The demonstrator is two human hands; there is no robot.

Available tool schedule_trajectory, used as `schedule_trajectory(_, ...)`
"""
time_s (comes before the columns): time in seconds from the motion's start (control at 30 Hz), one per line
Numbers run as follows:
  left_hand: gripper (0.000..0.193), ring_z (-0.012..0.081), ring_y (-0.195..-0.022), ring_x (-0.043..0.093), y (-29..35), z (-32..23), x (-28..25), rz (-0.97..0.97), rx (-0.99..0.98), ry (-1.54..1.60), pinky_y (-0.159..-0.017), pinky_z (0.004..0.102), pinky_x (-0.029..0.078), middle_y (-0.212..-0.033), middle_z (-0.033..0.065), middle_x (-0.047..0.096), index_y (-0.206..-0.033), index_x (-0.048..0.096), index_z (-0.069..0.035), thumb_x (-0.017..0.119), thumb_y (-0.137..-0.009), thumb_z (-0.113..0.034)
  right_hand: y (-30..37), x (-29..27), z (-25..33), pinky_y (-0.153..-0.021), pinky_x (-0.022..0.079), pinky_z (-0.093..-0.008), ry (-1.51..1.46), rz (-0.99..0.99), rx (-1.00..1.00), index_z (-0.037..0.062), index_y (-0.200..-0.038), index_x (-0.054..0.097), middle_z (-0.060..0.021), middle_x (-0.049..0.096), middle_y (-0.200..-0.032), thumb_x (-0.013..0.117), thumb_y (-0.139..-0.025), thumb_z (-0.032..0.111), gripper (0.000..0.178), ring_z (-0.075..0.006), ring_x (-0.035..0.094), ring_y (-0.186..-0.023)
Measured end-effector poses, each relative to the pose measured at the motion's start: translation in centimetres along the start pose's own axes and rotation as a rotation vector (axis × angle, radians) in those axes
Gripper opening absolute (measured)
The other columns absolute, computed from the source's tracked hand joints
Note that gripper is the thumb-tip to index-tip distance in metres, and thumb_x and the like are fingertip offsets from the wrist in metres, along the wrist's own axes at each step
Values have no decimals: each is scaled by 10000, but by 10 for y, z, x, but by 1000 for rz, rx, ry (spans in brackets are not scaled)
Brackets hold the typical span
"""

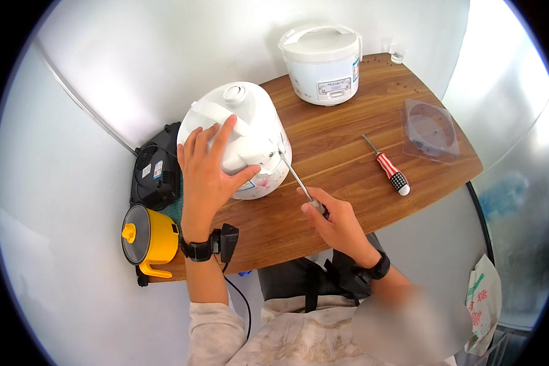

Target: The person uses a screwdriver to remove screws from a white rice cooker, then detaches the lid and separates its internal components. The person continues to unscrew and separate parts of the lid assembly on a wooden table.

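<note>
A white electric rice cooker (263, 107) stands at the table's left side, with a round vent on its lid and a floral print low on its body. My left hand (204, 168) rests on its lid beside the carrying handle, fingers spread and thumb reaching toward the near side. In my closed right hand (335, 219) is a screwdriver (296, 177) with a long metal shaft; its tip meets the cooker's side by small dark holes. Whether the tip sits in a screw is too small to tell.
Behind stands a second white rice cooker (320, 67). A flag-patterned screwdriver (391, 172) and a clear plastic tray (432, 131) lie on the right of the wooden table (323, 140). A small glass (397, 57) is at the back. A yellow pot (161, 235) and black appliance (155, 168) are left.
</note>
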State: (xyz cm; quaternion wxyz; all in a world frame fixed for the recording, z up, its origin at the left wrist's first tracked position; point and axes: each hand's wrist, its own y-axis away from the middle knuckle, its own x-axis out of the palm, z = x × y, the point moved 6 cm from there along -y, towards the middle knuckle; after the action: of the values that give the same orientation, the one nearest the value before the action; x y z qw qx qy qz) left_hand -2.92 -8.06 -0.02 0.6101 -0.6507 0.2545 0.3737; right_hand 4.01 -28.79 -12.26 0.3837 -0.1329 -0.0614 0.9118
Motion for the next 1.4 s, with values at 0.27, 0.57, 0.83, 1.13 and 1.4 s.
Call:
schedule_trajectory(0.27,959,382,-1351,451,-2,-3,-1,53,-20,-19,-1155,552,293,-1393,112,584,-1502,508,-211,893,-666,-478,-21,-5,-27,-622,486,-323,-262,-190,146,55,-1212,640,-119,663,-834,677,-949,138,279,-228,597,-677)
schedule_trajectory(0.57,1131,383,-1389,413,-1,0,-1,125,-68,-8,-1154,602,279,-1411,126,549,-1534,461,-251,961,-529,-388,-81,28,24,-857,571,-444,234,-343,-253,15,-1432,478,-172,563,-1308,908,-730,366,895,-366,642,-1143)
schedule_trajectory(0.83,1123,396,-1406,397,0,0,-1,142,-102,21,-1134,701,264,-1415,120,536,-1538,446,-302,965,-543,-286,-89,29,34,-772,585,-453,280,-344,-269,1,-1349,487,-175,559,-1276,916,-705,385,864,-375,681,-1019)
schedule_trajectory(1.13,1072,399,-1367,425,-2,-1,-3,120,-75,11,-1149,573,295,-1386,129,550,-1521,472,-227,942,-559,-254,-91,27,40,-741,579,-455,315,-347,-288,-20,-1305,491,-188,595,-1166,886,-702,354,812,-382,685,-958)
schedule_trajectory(1.4,1084,399,-1391,411,0,1,-1,108,-93,47,-1145,685,254,-1402,128,541,-1529,465,-312,958,-564,-288,-88,25,39,-751,574,-452,322,-336,-278,-24,-1308,504,-182,601,-1155,885,-716,375,809,-373,676,-980)
